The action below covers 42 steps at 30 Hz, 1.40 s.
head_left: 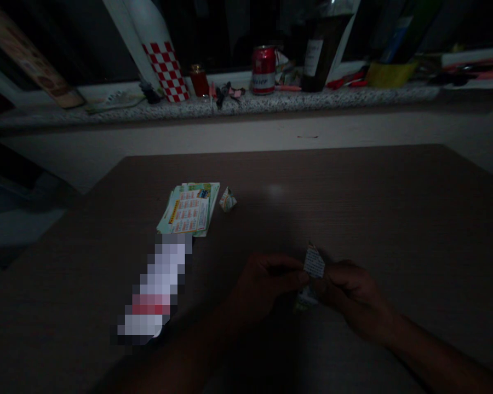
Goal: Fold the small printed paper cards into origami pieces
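Observation:
Above the dim table, a small folded piece of printed paper [314,261] is held between my two hands. My left hand [267,282] pinches its left side with thumb and fingertips. On the other side my right hand [351,290] grips it, fingers curled and thumb toward the paper. A lower part of the paper hangs below the fingers, dark and partly hidden. Farther off, a small folded paper shape [228,200] stands on the table beside a stack of printed green-and-white paper sheets [189,210].
A pixelated bright elongated object [156,287] lies left of my hands, below the stack. Behind the wooden table [353,180], a granite windowsill [230,109] carries a red can [263,71], a red-checkered bottle [166,68], a dark labelled bottle [318,60] and other small items.

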{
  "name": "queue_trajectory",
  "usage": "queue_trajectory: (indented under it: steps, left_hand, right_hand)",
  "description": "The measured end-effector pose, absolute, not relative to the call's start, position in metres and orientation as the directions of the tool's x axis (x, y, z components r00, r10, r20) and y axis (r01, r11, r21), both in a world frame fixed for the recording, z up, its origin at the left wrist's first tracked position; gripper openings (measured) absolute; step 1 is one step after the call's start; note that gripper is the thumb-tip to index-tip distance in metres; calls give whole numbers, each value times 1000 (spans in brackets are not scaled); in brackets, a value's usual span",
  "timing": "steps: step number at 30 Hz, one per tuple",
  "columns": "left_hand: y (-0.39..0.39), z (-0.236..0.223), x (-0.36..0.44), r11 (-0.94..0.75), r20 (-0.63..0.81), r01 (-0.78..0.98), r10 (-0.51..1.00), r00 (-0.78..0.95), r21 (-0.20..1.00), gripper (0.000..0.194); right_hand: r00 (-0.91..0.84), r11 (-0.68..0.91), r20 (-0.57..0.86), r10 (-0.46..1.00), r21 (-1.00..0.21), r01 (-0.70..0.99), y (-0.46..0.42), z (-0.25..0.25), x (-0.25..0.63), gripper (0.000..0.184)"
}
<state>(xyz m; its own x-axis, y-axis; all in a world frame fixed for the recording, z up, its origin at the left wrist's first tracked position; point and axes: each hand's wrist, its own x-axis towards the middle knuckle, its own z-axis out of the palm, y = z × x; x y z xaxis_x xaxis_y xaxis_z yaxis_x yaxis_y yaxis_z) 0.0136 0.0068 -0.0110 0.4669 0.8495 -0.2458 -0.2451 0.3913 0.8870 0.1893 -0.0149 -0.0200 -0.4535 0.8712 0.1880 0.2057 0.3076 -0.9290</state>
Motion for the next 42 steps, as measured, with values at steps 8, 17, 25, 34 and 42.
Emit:
queue_trajectory:
  steps: [8, 17, 25, 34, 42]
  left_hand:
    - [6, -11, 14, 416, -295, -187, 837, 461, 890, 14]
    - [5, -11, 13, 392, -285, -124, 820, 496, 912, 15]
    - [6, -9, 13, 435, -312, -138, 799, 514, 890, 15]
    - [6, -7, 13, 452, -320, -180, 813, 487, 874, 16]
    - [13, -14, 6, 536, -372, -196, 763, 529, 821, 15]
  right_hand:
    - [-399, 309, 202, 894, -924, 225, -16, -19, 188, 38]
    - [-374, 311, 207, 904, -919, 242, -17, -20, 190, 39]
    - [-367, 280, 190, 911, -937, 211, -17, -23, 192, 39]
    - [-366, 272, 180, 913, -937, 218, -12, -22, 195, 23]
    - [-299, 619, 545, 783, -643, 450, -8, -16, 198, 35]
